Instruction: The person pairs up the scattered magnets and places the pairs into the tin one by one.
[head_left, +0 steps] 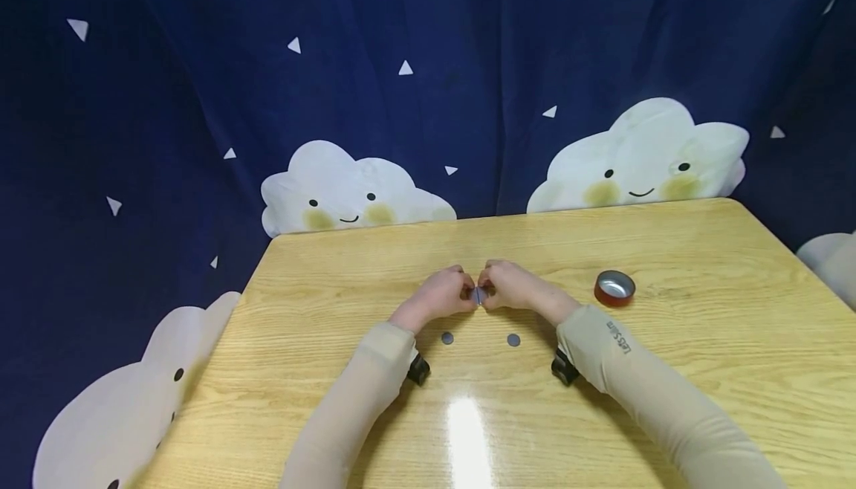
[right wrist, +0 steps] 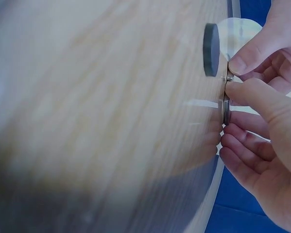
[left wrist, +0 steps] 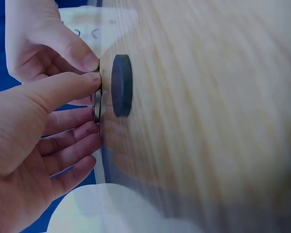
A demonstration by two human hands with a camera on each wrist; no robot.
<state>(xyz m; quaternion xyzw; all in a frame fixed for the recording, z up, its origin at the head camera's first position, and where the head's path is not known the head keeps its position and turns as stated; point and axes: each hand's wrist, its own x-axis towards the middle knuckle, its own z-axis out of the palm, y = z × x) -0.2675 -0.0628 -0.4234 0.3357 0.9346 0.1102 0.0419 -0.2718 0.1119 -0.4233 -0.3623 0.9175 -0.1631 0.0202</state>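
Observation:
In the head view my left hand (head_left: 444, 292) and right hand (head_left: 511, 285) meet over the middle of the wooden table. Each pinches a thin grey disc low at the tabletop with thumb and fingers. Only the edge of the left hand's disc (left wrist: 97, 107) shows in the left wrist view. The right hand's disc (right wrist: 226, 111) is likewise seen edge-on in the right wrist view. Fingers cover much of both held discs, which come together edge to edge between the hands. Two more flat dark grey discs, a left one (head_left: 447, 338) and a right one (head_left: 513, 340), lie nearer the body.
A round red tin (head_left: 614, 288), open at the top and silver inside, stands right of the right hand. The wooden table (head_left: 321, 281) ends at the back against a dark blue curtain (head_left: 455, 50) with white clouds and triangles. A black wrist camera sits under each forearm.

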